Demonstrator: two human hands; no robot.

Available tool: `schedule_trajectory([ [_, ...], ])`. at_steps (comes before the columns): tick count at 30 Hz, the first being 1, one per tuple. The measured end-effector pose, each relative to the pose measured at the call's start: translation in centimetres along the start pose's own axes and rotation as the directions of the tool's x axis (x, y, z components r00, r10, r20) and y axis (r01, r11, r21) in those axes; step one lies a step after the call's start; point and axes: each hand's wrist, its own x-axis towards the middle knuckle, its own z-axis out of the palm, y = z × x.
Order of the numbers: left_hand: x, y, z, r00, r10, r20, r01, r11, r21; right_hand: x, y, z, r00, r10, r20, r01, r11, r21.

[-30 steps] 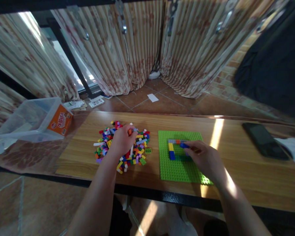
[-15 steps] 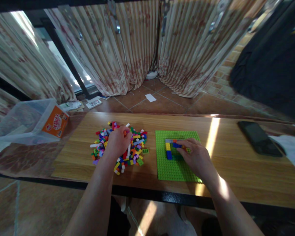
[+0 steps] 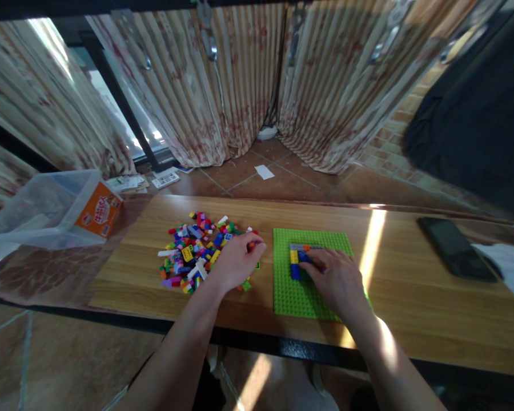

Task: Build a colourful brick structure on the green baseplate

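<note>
A heap of small coloured toy bricks (image 3: 188, 253) lies on the left of the table. My left hand (image 3: 235, 260) is over the heap's right edge, fingers pinched on a small orange brick (image 3: 252, 246). To the right lies a green baseplate (image 3: 300, 299). On it stands an L-shaped row of bricks, with a yellow brick (image 3: 293, 258), grey and orange bricks along the far side, and blue at the near end. My right hand (image 3: 336, 279) is closed at the row's inner corner, thumb and fingertips on a blue brick (image 3: 302, 256). The fingers hide part of the row.
A black phone (image 3: 456, 248) and white paper (image 3: 508, 268) lie at the table's right. A clear plastic bin (image 3: 51, 208) with an orange label stands at the far left. Curtains (image 3: 235, 85) hang behind the wooden table (image 3: 394, 285).
My left hand has moved right, from the middle of the heap toward the baseplate, with the orange brick. My right hand has shifted slightly nearer on the row, keeping at the blue brick.
</note>
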Motion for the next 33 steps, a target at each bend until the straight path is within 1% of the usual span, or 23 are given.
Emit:
schedule_trajectory([
  [3,-0.4,0.6,1.4,0.995,0.007,0.098,-0.006,1.0,-0.009,0.1,-0.4,0.0,1.0,0.013,0.002,-0.013,0.999,0.031],
  [7,-0.8,1.1,2.6,0.988,0.032,0.154,-0.028,0.999,-0.031,0.3,-0.7,0.1,1.0,0.021,0.01,-0.022,0.997,0.081],
  [14,-1.0,1.7,3.2,0.982,-0.02,0.187,0.021,1.0,0.0,0.3,-0.1,-0.2,1.0,0.027,0.016,-0.03,0.976,0.218],
  [17,-1.0,1.8,3.4,0.982,-0.018,0.188,0.015,1.0,0.014,0.3,-0.1,-0.2,1.0,0.023,0.009,-0.024,0.975,0.22],
  [20,-1.1,1.9,3.7,0.983,-0.001,0.181,-0.001,1.0,0.008,0.2,-0.2,-0.3,0.998,0.052,-0.024,-0.046,0.978,0.203],
  [23,-1.2,2.1,4.3,0.985,0.035,0.167,-0.036,0.999,0.003,0.3,-0.2,-0.3,0.994,0.097,-0.05,-0.084,0.973,0.216],
  [26,-1.5,2.3,4.9,0.983,0.106,0.152,-0.111,0.994,0.023,0.3,-0.2,-0.3,0.993,0.106,-0.044,-0.094,0.973,0.211],
  [29,-1.8,2.4,5.6,0.972,0.161,0.168,-0.179,0.979,0.1,0.3,-0.2,-0.2,0.994,0.101,-0.031,-0.093,0.976,0.196],
  [33,-2.1,2.5,6.1,0.961,0.183,0.209,-0.227,0.95,0.213,0.2,-0.2,0.1,0.997,0.068,-0.021,-0.063,0.982,0.176],
])
